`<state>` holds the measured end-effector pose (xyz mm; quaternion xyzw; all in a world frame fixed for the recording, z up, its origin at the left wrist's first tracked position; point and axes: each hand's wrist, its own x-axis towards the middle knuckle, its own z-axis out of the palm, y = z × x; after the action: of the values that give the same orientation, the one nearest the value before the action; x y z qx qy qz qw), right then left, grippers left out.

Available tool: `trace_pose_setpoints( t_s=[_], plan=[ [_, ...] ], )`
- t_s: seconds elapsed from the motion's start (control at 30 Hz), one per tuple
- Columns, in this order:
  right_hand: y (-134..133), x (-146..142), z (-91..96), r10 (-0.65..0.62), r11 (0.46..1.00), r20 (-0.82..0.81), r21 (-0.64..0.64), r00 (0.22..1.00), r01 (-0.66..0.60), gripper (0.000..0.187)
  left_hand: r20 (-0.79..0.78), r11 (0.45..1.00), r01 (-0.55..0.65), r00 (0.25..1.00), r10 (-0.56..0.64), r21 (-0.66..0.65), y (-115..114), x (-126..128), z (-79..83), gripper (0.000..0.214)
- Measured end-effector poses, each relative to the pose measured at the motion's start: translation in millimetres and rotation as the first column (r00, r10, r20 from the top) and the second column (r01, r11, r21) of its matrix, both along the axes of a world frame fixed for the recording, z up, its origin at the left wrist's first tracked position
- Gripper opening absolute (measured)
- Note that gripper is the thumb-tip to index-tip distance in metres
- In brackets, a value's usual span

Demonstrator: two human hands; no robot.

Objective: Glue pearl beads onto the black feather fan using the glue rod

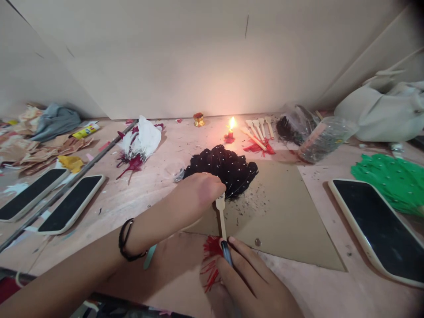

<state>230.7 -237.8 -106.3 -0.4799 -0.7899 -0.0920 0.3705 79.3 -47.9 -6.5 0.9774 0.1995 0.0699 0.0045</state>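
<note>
A black feather fan (pixel 223 165) dotted with small white beads lies partly on a brown cardboard sheet (pixel 285 212). Its pale handle (pixel 221 216) points toward me, with a shiny beaded bit at the top. My left hand (pixel 202 192), a black bracelet on its wrist, reaches over the fan's base; its fingers are bent closed there, the tips and whatever they pinch hidden. At the lower end of the handle, which looks dark, my right hand (pixel 255 282) is closed around it. A red tassel (pixel 211 260) hangs beside that hand.
A lit candle (pixel 231 132) burns behind the fan, near several pale handles (pixel 260 128). Phones lie at left (pixel 71 205) and right (pixel 377 229). Also around are a tilted clear plastic cup (pixel 326 139), a green feather fan (pixel 391 181), a white feather bundle (pixel 144 139) and a white bag (pixel 377 104).
</note>
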Motion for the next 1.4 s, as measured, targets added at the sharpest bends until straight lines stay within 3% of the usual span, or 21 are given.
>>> trace_pose_setpoints(
  t_s=[0.6, 1.4],
  plan=[
    [2, -1, 7.6, 0.005, 1.000, -0.029, -0.003, 1.000, -0.005, 0.034, -0.234, 0.998, -0.026, 0.972, 0.038, 0.054, -1, 18, 17.5, 0.035],
    [2, -2, 4.7, -0.021, 1.000, -0.030, -0.007, 0.999, 0.021, 0.032, -0.399, 0.996, 0.003, 0.916, 0.031, 0.084, 2, 33, 26.9, 0.030]
  ],
)
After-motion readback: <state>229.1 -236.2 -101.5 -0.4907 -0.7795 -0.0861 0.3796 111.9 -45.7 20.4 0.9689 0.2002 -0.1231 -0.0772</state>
